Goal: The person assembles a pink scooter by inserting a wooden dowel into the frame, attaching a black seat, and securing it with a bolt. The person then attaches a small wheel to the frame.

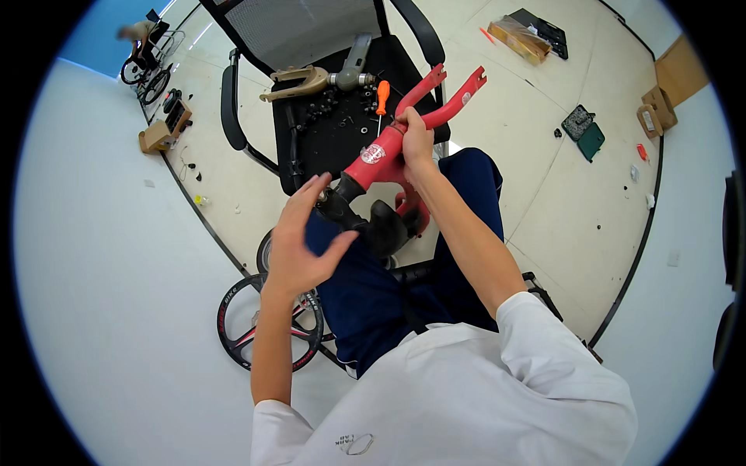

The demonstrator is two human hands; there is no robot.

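Note:
My right hand (417, 144) is closed round the red bicycle frame (371, 159), where the red fork (458, 99) meets the head tube. The two fork legs point away to the upper right. A black stem part (351, 189) sits at the head tube's near end, and a black saddle (386, 225) shows below it. My left hand (298, 245) is open beside the stem, thumb and fingers spread, with nothing in it. Its fingertips come close to the black part; I cannot tell whether they touch.
A black office chair (230, 101) stands ahead. Its seat bears a tan fork (299, 82), a grey metal part (357, 64), an orange-handled screwdriver (382, 96) and small black parts. A wheel (224, 320) is at left. A green case (590, 140) and cardboard box (522, 43) lie on the floor.

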